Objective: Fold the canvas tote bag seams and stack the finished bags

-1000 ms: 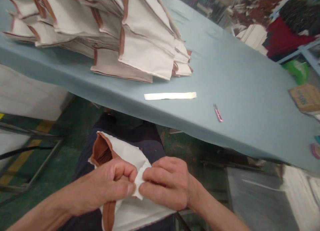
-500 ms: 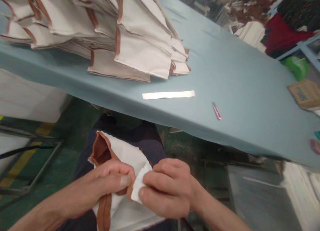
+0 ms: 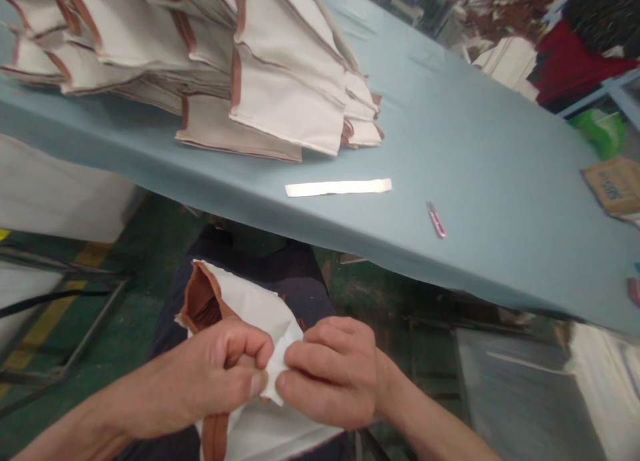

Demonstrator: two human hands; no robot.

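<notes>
A white cloth bag (image 3: 250, 288) with brown edging lies across my lap, its brown-lined opening facing up on the left. Over it, both hands meet at a small folded white piece (image 3: 281, 362); whether it is cloth or paper I cannot tell. My left hand (image 3: 225, 368) pinches its left edge between thumb and forefinger. Closed round the right side of the same piece is my right hand (image 3: 333, 371), fingers curled and thumb pressed below. The fingers hide part of the piece and the bag beneath.
On the blue-covered table (image 3: 480, 201) lie a white strip (image 3: 339, 188) and pink thread snips (image 3: 436, 220). A large pile of white cloth pieces with brown edging (image 3: 290, 81) fills the left. A cardboard box (image 3: 613, 184) sits at the far right, and a grey surface (image 3: 520, 394) stands below right.
My left thumb and forefinger have shifted from the brown edging onto the white piece's left edge. My right hand has moved very slightly left, still gripping it.
</notes>
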